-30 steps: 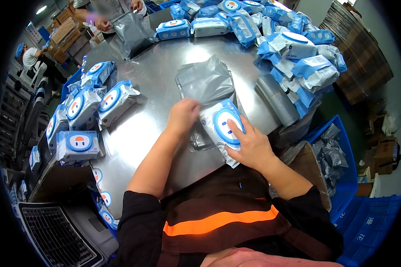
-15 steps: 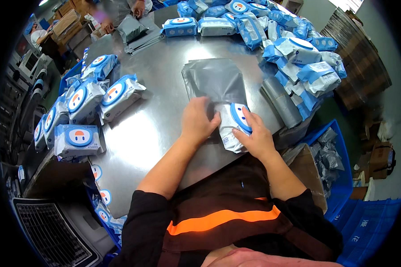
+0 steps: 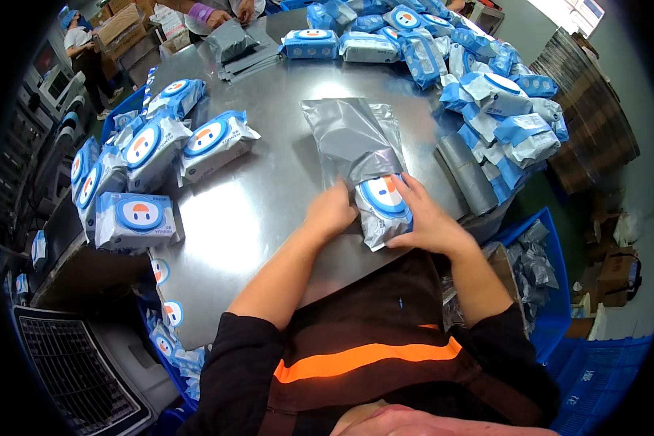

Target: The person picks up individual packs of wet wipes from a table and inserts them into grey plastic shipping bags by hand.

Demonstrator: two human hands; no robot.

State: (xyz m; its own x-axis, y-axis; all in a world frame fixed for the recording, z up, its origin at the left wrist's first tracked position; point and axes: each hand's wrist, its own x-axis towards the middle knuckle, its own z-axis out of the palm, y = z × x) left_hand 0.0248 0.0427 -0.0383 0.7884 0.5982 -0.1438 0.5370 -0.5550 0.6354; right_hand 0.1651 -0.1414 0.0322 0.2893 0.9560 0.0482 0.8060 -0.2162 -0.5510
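Observation:
Close in front of me a white-and-blue pack of wet wipes (image 3: 380, 207) lies with its far end under the near edge of a grey plastic mailing bag (image 3: 345, 138). My right hand (image 3: 430, 219) grips the pack from its right side, fingers over the top and thumb at the near end. At the bag's near left edge my left hand (image 3: 331, 211) is closed, with its fingertips partly hidden beside the pack; it appears to pinch the bag's edge. More grey bags lie flat beneath this one on the metal table (image 3: 269, 145).
Wipe packs (image 3: 214, 145) stand at the table's left edge, and a large heap (image 3: 498, 94) covers the far right. A grey roll (image 3: 466, 174) lies beside the heap. Blue crates (image 3: 556, 291) stand at right. Across the table, a co-worker's hand (image 3: 218, 18) is near grey bags (image 3: 232, 42).
The pack's far end has moved under the edge of the grey bag, which now bulges and creases. My left hand has closed at the bag's edge. The view has shifted slightly.

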